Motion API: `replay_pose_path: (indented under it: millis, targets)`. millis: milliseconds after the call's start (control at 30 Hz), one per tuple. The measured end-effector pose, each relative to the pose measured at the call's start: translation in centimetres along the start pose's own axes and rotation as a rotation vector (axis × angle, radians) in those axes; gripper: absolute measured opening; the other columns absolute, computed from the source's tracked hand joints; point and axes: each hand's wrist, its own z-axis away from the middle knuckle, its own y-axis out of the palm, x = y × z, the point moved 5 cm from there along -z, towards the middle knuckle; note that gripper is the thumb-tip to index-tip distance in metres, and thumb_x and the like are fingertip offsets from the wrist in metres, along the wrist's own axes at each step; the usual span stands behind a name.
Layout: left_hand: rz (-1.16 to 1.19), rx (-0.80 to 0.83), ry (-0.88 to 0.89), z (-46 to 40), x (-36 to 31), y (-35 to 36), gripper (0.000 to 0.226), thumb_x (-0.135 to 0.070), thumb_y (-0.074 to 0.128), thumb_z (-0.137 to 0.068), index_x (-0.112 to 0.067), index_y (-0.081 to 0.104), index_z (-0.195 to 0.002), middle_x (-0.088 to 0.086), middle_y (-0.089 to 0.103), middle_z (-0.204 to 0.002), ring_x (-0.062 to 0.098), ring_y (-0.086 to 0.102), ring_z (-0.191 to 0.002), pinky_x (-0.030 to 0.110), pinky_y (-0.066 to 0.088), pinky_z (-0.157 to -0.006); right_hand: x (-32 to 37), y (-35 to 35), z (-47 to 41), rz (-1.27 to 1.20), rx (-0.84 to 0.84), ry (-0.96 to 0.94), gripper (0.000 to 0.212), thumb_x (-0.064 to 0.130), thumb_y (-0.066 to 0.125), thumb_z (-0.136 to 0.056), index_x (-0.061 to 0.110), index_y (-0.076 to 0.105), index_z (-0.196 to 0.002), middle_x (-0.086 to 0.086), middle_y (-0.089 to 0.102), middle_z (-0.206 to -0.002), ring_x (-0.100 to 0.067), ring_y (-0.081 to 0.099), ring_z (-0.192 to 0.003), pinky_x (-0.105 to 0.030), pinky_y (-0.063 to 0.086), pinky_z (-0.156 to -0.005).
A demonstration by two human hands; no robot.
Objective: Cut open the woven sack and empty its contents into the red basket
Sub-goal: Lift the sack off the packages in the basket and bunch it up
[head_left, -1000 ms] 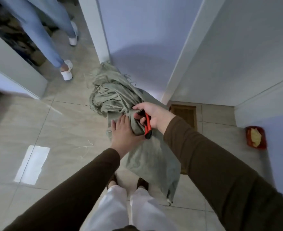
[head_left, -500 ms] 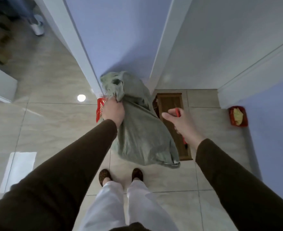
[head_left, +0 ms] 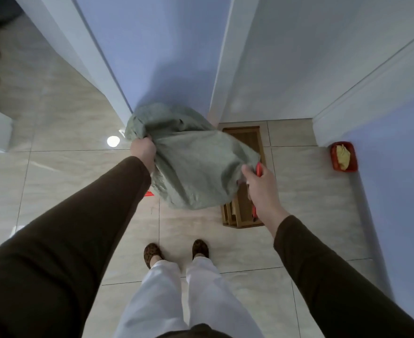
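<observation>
Left hand [head_left: 143, 150]: fingers curled into a bunched fold at the left edge of the woven sack [head_left: 196, 164], gripping the cloth; dark brown sleeve runs back to the lower left.

Right hand [head_left: 258, 185]: fingers curled round a red-handled cutter [head_left: 259, 169], of which only a short red stretch shows above the knuckles and another below the palm; thumb and forefinger lie at the sack's right corner, though whether they pinch the fabric cannot be told.

Woven sack: grey-green, crumpled, held up off the floor between the two hands, its upper part close to a white door frame [head_left: 221, 69] and lilac wall.

Red basket [head_left: 149, 193]: almost wholly hidden beneath the sack; only a small red corner shows at the sack's lower left edge, beside the left sleeve.

Wooden tray [head_left: 246, 140]: brown, rectangular, on the tiled floor just right of the sack, partly covered by the sack and the right hand.

Red dish [head_left: 343, 156]: small, holding something yellow, on the floor against the right-hand wall, well apart from the sack.

Feet: two patterned brown slippers [head_left: 152, 253] and white trouser legs, below the sack.
</observation>
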Motion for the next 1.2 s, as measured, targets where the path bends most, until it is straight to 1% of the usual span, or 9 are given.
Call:
replay_pose_path:
  millis: [200, 333, 467, 567, 633, 733, 867, 1033, 1200]
  targets:
    - [0.246, 0.326, -0.219, 0.7, 2.3, 1.7, 0.027, -0.032, 0.057, -0.106, -0.009, 0.062, -0.120, 0.009, 0.071, -0.108, 0.021, 0.072, -0.085, 0.035, 0.061, -0.076, 8.9, 1.4, -0.1, -0.018, 0.006, -0.290, 0.045, 0.039, 0.063, -0.101, -0.005, 0.060, -0.094, -0.030, 0.061, -0.087, -0.047, 0.058, -0.073, -0.054, 0.053, -0.067]
    - [-0.138, 0.493, -0.186, 1.1, 2.9, 1.2, 0.070, -0.040, 0.072, -0.094, -0.008, 0.045, -0.151, 0.018, 0.044, -0.159, 0.036, 0.045, -0.145, 0.048, 0.035, -0.120, 13.0, 3.2, -0.8, 0.031, 0.011, -0.383, 0.034, 0.030, 0.061, -0.102, 0.003, 0.055, -0.083, -0.012, 0.047, -0.079, -0.026, 0.040, -0.067, -0.043, 0.036, -0.064]
    - [-0.337, 0.553, 0.217, 2.5, -0.4, 1.9, 0.096, -0.008, 0.081, -0.086, -0.023, 0.025, -0.163, 0.007, 0.040, -0.161, 0.028, 0.053, -0.134, 0.043, 0.050, -0.106, 13.3, 6.2, -1.2, 0.269, 0.064, -0.441, 0.036, 0.033, 0.058, -0.104, 0.024, 0.045, -0.072, 0.004, 0.048, -0.070, -0.014, 0.047, -0.066, -0.032, 0.040, -0.067]
    - [-0.566, 0.693, 0.549, 5.7, -3.5, 4.5, 0.108, -0.015, 0.088, -0.080, -0.038, 0.022, -0.162, -0.003, 0.035, -0.150, 0.016, 0.051, -0.121, 0.023, 0.050, -0.088, 12.5, 8.4, -1.4, 0.478, 0.080, -0.460, 0.016, 0.035, 0.060, -0.103, 0.022, 0.061, -0.093, 0.013, 0.056, -0.078, -0.013, 0.055, -0.077, -0.027, 0.035, -0.070]
    - [-0.675, 0.718, 0.698, 7.6, -4.6, 6.1, 0.093, -0.015, 0.088, -0.079, -0.028, 0.039, -0.157, 0.005, 0.045, -0.144, 0.022, 0.053, -0.120, 0.031, 0.050, -0.100, 12.4, 9.4, -1.3, 0.483, 0.100, -0.469, 0.015, 0.034, 0.063, -0.101, 0.020, 0.067, -0.107, 0.008, 0.061, -0.090, -0.016, 0.057, -0.086, -0.028, 0.038, -0.074]
    - [-0.647, 0.480, 0.798, 8.1, -5.7, 7.0, 0.020, -0.013, 0.068, -0.089, -0.025, 0.070, -0.105, 0.011, 0.072, -0.108, 0.031, 0.067, -0.103, 0.048, 0.055, -0.093, 12.7, 9.8, -1.7, 0.392, 0.146, -0.472, 0.016, 0.034, 0.068, -0.098, 0.018, 0.064, -0.097, 0.003, 0.063, -0.090, -0.017, 0.058, -0.085, -0.030, 0.041, -0.073]
    - [-0.427, 0.386, 0.613, 6.7, -6.0, 6.5, 0.009, -0.018, 0.065, -0.096, -0.024, 0.072, -0.093, -0.001, 0.072, -0.088, 0.019, 0.067, -0.084, 0.032, 0.051, -0.078, 10.5, 7.1, -3.3, 0.013, 0.253, -0.340, 0.036, 0.048, 0.075, -0.091, 0.016, 0.074, -0.107, 0.008, 0.069, -0.086, 0.005, 0.057, -0.060, -0.013, 0.043, -0.061]
    - [-0.040, 0.375, 0.469, 6.1, -7.4, 4.1, 0.015, -0.026, 0.067, -0.100, -0.016, 0.073, -0.091, -0.012, 0.077, -0.079, 0.005, 0.074, -0.076, 0.024, 0.059, -0.073, -1.2, 1.8, -6.3, 0.150, 0.104, 0.069, 0.050, 0.041, 0.066, -0.100, 0.019, 0.058, -0.144, 0.003, 0.070, -0.110, -0.003, 0.051, -0.071, -0.022, 0.045, -0.069]
    - [0.182, 0.414, 0.467, 7.2, -9.9, 2.1, 0.020, -0.020, 0.059, -0.105, -0.005, 0.070, -0.101, 0.009, 0.074, -0.098, 0.022, 0.073, -0.092, 0.036, 0.061, -0.088, -9.4, 0.6, -6.6, 0.145, 0.190, 0.341, 0.073, 0.047, 0.077, -0.090, 0.009, 0.049, -0.146, 0.003, 0.049, -0.069, -0.008, 0.035, -0.047, -0.025, 0.033, -0.044]
